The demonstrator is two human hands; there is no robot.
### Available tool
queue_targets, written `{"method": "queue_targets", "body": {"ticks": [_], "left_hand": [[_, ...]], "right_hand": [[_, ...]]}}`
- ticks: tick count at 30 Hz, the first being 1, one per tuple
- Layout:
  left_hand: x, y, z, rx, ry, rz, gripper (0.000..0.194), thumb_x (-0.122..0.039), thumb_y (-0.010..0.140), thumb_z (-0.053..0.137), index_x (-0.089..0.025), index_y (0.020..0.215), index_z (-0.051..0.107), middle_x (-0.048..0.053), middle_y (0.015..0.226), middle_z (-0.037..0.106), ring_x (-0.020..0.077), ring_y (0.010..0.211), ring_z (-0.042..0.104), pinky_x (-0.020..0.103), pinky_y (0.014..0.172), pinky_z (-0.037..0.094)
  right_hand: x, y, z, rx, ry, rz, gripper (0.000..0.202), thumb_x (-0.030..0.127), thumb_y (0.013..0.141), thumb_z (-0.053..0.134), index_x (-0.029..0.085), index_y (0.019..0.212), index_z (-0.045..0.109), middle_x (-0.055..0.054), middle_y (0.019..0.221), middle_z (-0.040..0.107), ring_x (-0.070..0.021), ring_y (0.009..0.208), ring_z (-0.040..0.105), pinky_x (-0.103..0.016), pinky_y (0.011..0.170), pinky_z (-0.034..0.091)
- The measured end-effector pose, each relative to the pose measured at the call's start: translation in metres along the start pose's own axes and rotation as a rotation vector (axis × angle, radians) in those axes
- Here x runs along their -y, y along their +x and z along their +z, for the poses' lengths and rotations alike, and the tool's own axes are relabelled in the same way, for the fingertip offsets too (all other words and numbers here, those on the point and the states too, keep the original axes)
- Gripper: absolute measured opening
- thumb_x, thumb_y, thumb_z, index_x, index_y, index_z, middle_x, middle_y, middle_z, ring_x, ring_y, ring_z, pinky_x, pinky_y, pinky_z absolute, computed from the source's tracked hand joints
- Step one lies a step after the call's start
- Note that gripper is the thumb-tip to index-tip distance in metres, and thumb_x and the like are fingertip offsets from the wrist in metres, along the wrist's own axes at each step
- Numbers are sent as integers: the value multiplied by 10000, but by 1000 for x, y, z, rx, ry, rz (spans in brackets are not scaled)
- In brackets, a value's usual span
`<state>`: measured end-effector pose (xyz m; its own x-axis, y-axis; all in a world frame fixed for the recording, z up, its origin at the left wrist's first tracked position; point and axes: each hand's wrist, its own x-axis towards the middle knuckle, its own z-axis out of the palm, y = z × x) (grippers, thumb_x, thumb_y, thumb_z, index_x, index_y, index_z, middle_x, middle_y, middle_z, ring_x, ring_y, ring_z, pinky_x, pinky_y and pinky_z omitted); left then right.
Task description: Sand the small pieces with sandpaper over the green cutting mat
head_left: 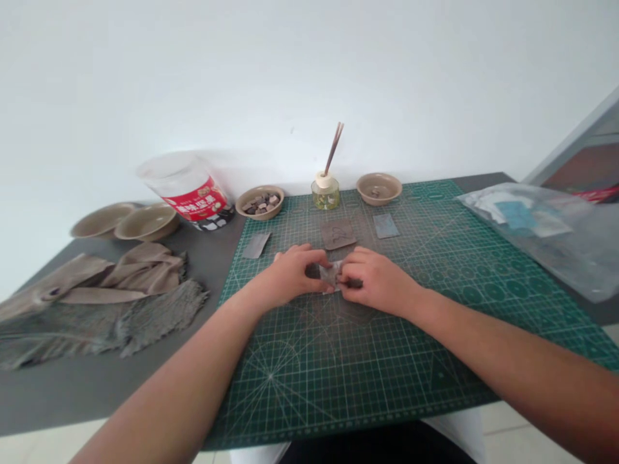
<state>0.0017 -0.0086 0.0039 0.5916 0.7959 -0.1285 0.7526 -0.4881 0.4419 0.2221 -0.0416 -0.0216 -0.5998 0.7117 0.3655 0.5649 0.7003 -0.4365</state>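
Observation:
Over the middle of the green cutting mat (387, 361), a small grey-white sheet (329, 277) lies between my two hands. My left hand (294, 276) grips it from the left, thumb and forefinger curved onto its edges. At its right side, my right hand (374, 278) is closed in a pinch. A small brownish bit shows at those fingertips, too blurred and covered to name. Just beyond the hands lies a brown square (338, 234) with dark marks written on it.
Farther back stand a bowl of small stones (261, 202), a reed diffuser (325, 192) and another bowl (379, 189). A grey piece (256, 245) and a pale blue-grey piece (385, 225) lie on the mat. Left are a plastic jar (193, 193) and cloth (120, 290); right, a plastic bag (546, 225).

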Motion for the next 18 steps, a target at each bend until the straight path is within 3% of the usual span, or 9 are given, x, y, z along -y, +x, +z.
{"method": "queue_targets", "body": {"ticks": [18], "left_hand": [[6,1,2,11,-15,20,426,-530,752,733,-278,1092,685,33,1014,636,275,981,571,372,820,392]], "right_hand": [[-5,-1,-4,-1,-49,1,139,163,876,647,193,742,624,-42,827,669,-202,865,565,-351,851,452]]}}
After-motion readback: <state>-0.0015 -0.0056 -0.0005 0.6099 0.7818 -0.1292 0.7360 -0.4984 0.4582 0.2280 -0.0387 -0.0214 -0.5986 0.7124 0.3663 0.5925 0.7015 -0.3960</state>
